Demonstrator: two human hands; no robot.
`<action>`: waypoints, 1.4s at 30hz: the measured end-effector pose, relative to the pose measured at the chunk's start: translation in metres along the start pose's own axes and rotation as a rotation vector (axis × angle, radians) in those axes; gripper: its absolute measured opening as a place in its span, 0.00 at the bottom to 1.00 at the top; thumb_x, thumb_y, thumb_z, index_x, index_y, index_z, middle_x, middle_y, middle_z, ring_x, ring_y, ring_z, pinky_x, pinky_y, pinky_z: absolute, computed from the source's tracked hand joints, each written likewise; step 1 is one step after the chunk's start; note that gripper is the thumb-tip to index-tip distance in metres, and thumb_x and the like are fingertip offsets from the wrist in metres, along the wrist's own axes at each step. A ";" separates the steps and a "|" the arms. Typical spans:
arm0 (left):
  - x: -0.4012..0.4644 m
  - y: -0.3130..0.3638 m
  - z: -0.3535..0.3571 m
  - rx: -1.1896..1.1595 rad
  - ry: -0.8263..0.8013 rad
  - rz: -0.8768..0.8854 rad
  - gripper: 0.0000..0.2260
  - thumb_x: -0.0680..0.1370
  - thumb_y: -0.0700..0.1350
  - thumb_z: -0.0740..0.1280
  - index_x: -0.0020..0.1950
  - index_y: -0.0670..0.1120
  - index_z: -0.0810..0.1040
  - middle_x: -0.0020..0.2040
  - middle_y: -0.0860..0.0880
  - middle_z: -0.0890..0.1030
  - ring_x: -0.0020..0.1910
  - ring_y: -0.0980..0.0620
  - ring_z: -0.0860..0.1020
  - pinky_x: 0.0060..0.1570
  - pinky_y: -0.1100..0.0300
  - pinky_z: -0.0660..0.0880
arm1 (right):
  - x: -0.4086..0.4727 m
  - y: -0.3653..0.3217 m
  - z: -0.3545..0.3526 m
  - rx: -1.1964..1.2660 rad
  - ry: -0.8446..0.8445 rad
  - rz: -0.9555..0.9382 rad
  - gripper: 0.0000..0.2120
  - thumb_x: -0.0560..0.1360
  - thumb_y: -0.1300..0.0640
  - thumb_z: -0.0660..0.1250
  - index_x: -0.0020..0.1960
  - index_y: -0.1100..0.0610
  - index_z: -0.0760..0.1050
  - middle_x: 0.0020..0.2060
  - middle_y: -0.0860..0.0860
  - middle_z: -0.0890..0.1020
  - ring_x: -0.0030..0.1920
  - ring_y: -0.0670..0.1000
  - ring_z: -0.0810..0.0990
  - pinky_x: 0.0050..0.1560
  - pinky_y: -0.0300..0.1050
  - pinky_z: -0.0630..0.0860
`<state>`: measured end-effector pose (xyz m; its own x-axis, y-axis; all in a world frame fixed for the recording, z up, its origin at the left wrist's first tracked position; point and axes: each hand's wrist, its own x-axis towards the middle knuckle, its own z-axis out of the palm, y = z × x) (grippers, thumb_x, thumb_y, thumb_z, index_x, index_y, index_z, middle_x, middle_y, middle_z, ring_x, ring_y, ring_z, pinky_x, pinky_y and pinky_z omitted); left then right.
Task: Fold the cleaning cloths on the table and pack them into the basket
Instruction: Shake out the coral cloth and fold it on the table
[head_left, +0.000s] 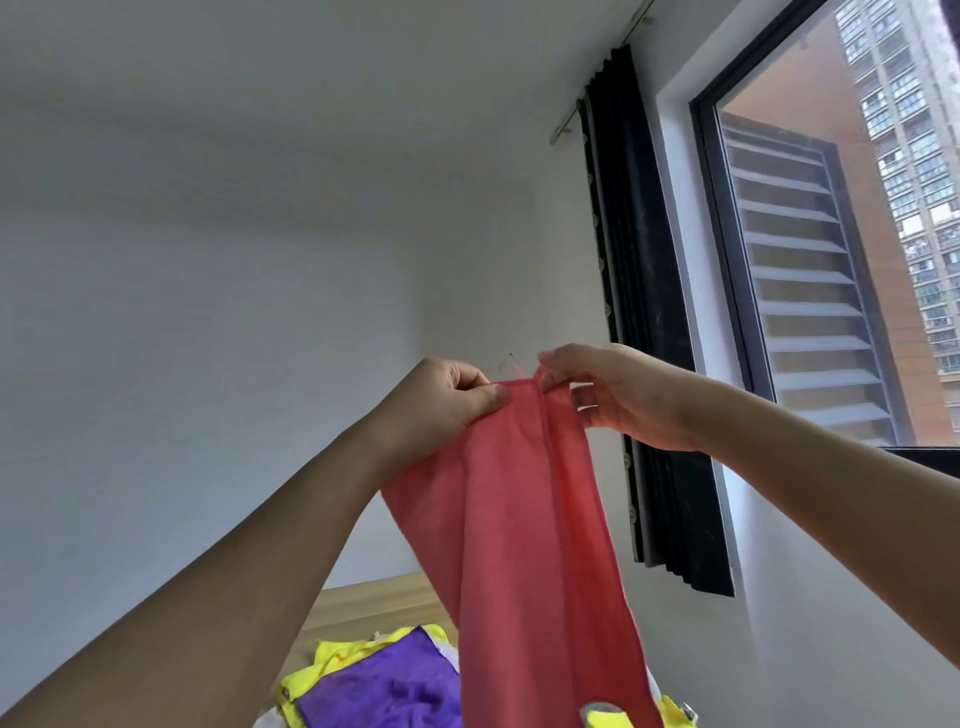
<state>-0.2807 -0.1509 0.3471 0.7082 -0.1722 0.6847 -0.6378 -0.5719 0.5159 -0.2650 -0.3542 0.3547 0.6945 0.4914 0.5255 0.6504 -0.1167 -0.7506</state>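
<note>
Cleaning cloth in red (524, 519) hangs in the air above the heap of purple and yellow cloths (379, 686), our left hand (441, 400) and right hand (618, 395) pinching its top edge with their fingers (491, 397), so we should match the corners squarely before folding.

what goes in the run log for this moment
step: fold | red cloth: held up, hanging | left hand: pinches top edge | right hand: pinches top edge | purple cloth, yellow cloth: below | basket: unseen
</note>
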 end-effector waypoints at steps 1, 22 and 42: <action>0.001 0.001 0.001 0.008 0.004 -0.001 0.13 0.77 0.51 0.68 0.42 0.42 0.81 0.34 0.50 0.79 0.32 0.55 0.75 0.35 0.62 0.71 | -0.001 -0.001 0.000 -0.025 -0.022 -0.022 0.12 0.75 0.48 0.66 0.44 0.56 0.81 0.42 0.51 0.80 0.44 0.50 0.77 0.51 0.46 0.76; -0.019 0.000 -0.003 0.697 -0.024 0.019 0.12 0.76 0.51 0.58 0.39 0.46 0.74 0.35 0.50 0.79 0.37 0.48 0.77 0.36 0.57 0.71 | 0.010 0.012 -0.018 0.094 0.299 0.072 0.11 0.72 0.64 0.61 0.33 0.55 0.64 0.27 0.49 0.64 0.26 0.45 0.63 0.27 0.39 0.62; -0.013 0.027 -0.001 1.025 -0.009 -0.073 0.09 0.71 0.45 0.61 0.32 0.45 0.68 0.32 0.48 0.73 0.32 0.48 0.71 0.37 0.58 0.65 | 0.007 0.014 -0.011 -0.327 0.572 -0.014 0.17 0.70 0.66 0.62 0.29 0.54 0.60 0.26 0.50 0.64 0.31 0.50 0.64 0.31 0.44 0.64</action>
<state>-0.3078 -0.1631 0.3530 0.7398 -0.1137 0.6631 -0.0311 -0.9903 -0.1351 -0.2476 -0.3617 0.3527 0.6805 -0.0312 0.7321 0.6577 -0.4145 -0.6290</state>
